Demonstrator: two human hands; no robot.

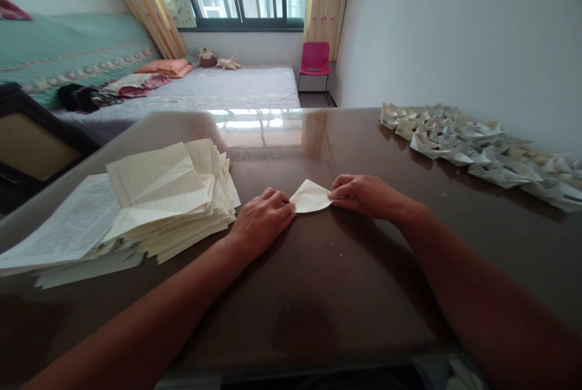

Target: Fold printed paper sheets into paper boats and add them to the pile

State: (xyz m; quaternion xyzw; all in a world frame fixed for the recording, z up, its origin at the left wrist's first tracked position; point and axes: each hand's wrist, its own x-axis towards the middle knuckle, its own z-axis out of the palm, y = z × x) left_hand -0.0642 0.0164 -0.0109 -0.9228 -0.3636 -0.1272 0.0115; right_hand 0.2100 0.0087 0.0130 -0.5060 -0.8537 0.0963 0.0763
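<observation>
Between my hands a small folded piece of cream paper [311, 197] comes to a point at its top, low over the brown table. My left hand [264, 218] pinches its left corner. The right corner is held between the thumb and fingers of my right hand [361, 195]. To the left lies a thick, uneven stack of loose paper sheets [159, 184], cream lined ones above and a white printed one at its left. Many folded paper boats [459, 135] stand in rows at the right.
The glossy brown table [291, 293] carries a few crumbs near its middle. Beyond its far edge are a bed [236, 87] and a pink chair [315, 59]. A wall runs along the right, and a dark chair [40, 135] stands at the left.
</observation>
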